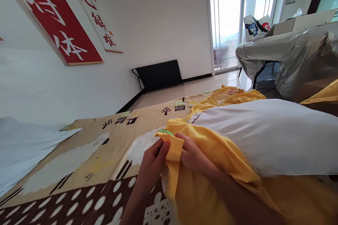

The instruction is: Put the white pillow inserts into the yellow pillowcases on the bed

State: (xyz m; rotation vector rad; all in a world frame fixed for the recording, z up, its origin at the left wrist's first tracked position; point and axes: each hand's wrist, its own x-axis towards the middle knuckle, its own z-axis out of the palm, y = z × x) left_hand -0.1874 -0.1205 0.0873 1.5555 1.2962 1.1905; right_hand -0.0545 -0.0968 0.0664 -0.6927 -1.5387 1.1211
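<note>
White cloth [23, 151]: it lies on my far left, about half past 8 if the middle of my view is the clock's middle.
Red banner [54, 17]: it hangs on the wall at 10 o'clock, with big white letters.
Blanket [87, 130]: it is spread from 7 to 9 o'clock, with sheep, toadstools and a brown band with pale spots.
White banner [96, 10]: it hangs between 10 and 11, with red letters.
Black panel [160, 75]: it stands by the wall at 11.
Left hand [153, 156]: just past 6; my thumb and fingers pinch a folded strip of the yellow cloth [221, 147].
Right hand [191, 153]: at 5; my fingers are closed on the strip's other edge, near the left hand.
Yellow cloth: it runs from 6 to 4, under both hands, with a bit of green at the strip's top.
Glass door [228, 21]: it is bright, between 1 and 2.
White puffy thing [274, 133]: at half past 3, it lies against the yellow cloth.
Table [264, 49]: at 2, it wears a plastic sheet and holds a box [311, 21].
</note>
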